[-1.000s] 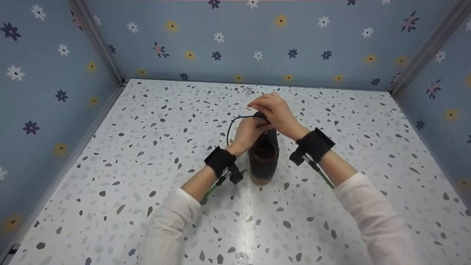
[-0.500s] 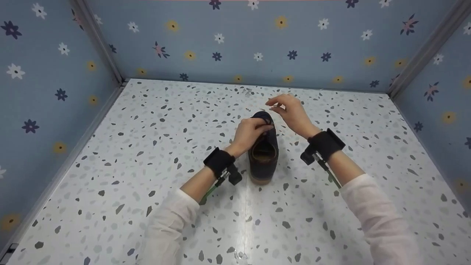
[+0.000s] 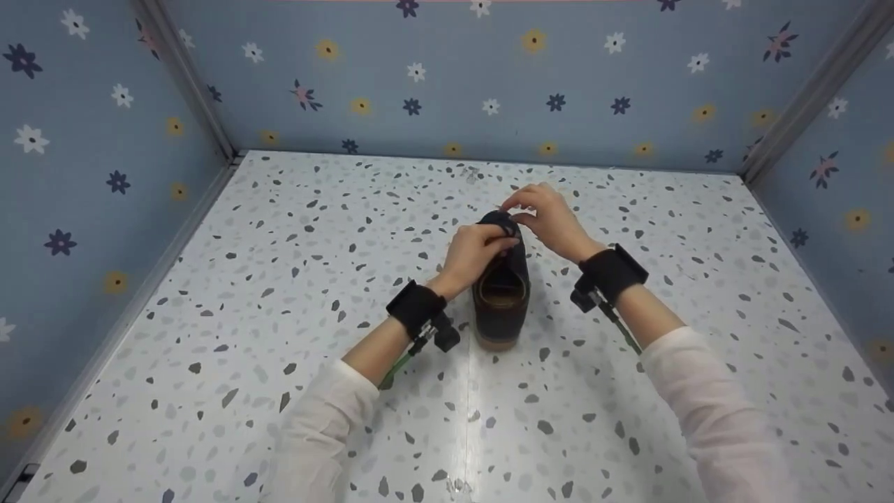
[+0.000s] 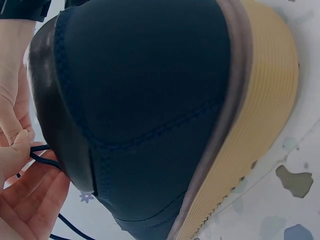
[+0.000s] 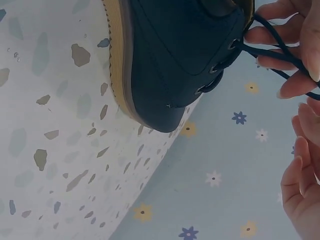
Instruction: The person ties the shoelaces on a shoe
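Note:
A dark navy lace-up shoe [image 3: 501, 323] with a brown heel and tan ridged sole [image 4: 274, 75] stands upright, its toe pointing away from me. My left hand [image 3: 469, 257] is over the lacing and pinches the dark shoelaces [image 4: 45, 155] between thumb and fingers. In the right wrist view, the laces [image 5: 272, 52] run from the eyelets into that hand. My right hand [image 3: 552, 220] is by the toe, fingers bent and thumb apart from the index finger. Its fingertips come close to the left hand's, with no lace plainly seen between them.
The shoe stands on a white speckled surface [image 3: 293, 293]. Blue flowered panels [image 3: 447, 84] enclose it at the back, left and right. Each wrist wears a black strap with a small camera [image 3: 447, 334].
The right hand first drew back to the right from the left hand, then came back a little toward the shoe's toe. A lace loop beside the left hand is gone from sight.

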{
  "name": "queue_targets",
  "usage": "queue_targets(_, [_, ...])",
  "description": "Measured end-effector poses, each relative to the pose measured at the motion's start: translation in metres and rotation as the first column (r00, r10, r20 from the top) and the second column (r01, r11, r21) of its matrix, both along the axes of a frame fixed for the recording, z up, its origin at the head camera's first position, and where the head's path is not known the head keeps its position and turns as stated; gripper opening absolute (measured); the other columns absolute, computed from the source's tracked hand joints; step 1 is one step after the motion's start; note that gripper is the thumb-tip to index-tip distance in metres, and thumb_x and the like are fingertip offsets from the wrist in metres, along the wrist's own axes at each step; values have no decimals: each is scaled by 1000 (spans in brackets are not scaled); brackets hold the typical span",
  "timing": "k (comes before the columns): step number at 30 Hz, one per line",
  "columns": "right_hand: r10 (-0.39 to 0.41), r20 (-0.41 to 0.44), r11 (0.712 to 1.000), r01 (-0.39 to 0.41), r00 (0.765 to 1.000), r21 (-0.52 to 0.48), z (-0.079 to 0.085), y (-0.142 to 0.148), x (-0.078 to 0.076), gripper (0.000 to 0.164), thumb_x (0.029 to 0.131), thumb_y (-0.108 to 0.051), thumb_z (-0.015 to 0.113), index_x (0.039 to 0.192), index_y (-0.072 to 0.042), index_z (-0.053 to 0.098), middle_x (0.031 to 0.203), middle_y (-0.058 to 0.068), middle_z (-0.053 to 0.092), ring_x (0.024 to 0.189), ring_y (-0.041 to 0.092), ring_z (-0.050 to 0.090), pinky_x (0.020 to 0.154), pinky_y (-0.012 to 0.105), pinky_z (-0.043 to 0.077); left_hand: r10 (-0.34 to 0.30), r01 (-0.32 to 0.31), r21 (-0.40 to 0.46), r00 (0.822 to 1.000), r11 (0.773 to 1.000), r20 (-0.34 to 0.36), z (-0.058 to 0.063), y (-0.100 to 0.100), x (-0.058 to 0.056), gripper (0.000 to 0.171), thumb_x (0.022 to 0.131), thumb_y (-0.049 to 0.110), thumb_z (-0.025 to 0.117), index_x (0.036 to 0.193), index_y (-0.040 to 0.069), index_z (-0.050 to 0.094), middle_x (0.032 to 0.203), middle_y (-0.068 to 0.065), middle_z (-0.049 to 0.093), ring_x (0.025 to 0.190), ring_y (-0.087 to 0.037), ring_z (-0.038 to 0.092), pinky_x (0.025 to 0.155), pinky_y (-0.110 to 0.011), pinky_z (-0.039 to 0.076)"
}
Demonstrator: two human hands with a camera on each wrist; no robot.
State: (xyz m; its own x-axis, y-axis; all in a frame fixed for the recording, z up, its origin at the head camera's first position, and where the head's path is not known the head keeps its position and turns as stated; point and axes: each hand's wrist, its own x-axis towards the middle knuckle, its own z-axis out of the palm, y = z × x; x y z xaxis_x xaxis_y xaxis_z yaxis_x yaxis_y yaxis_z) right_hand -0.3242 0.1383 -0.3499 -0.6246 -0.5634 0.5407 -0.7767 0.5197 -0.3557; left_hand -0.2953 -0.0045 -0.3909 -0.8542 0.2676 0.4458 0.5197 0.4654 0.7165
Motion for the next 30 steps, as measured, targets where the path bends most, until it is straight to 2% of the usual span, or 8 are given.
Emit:
queue_targets(8, [10,6,1000,-10,1000,-1,-2,-2,0,21,63,-3,54,81,-15,55,82,-7,45,74,9,35,63,22,28,-2,3,3,999,1000,-32,0,0,0,14,65,31,49,63,18,55,55,7,50,48,-1,43,49,-14,33])
queue_targets(12, [34,-1,999,-34,999,-16,-1,-3,0,21,63,-2,54,78,-17,56,81,-8,46,73,9,35,62,24,27,-2,1,-1,999,1000,-54,0,-1,0,14,65,30,50,62,18,55,54,7,50,48,1,43,49,-14,32])
queue_targets(23, [110,-44,994,-111,993,-14,-2,-3,-1,17,63,-3,54,75,-16,57,80,-4,47,73,11,36,61,26,26,2,-2,-2,998,1000,-55,0,-1,1,14,66,31,49,63,18,55,55,8,50,48,1,43,47,-14,32])
queue_targets(30, [76,-63,996,-74,995,46,-4,-1,-3,14,65,-6,54,75,-15,55,81,-6,46,73,10,35,62,24,27,-6,6,8,999,1000,-48,-1,-1,0,15,66,30,49,64,17,56,56,8,50,49,0,44,47,-14,33])
